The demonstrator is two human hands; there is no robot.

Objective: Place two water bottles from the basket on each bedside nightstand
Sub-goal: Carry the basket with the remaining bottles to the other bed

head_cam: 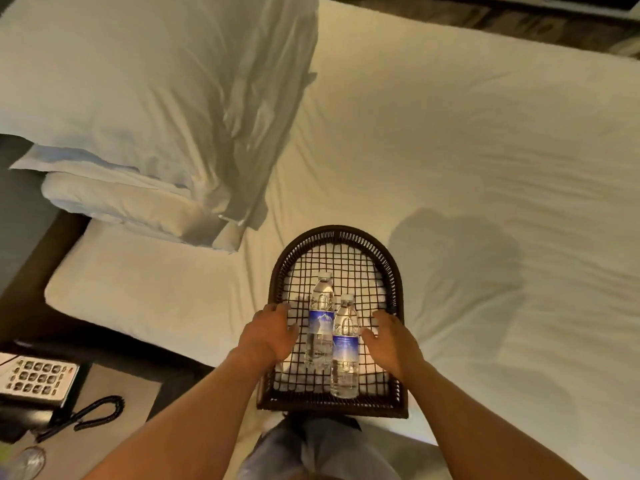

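Bottles, 2, blue labels unreadable, flat in basket between hands.

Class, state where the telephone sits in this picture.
The telephone sits at the lower left of the head view, on the nightstand beside the bed.

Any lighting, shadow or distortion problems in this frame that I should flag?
Head view: warm, dim light; a soft shadow lies on the sheet right of the basket; wide-angle bending curves the bed edges; the telephone at lower left is slightly soft, but both bottles and both hands, left and right, read clearly.
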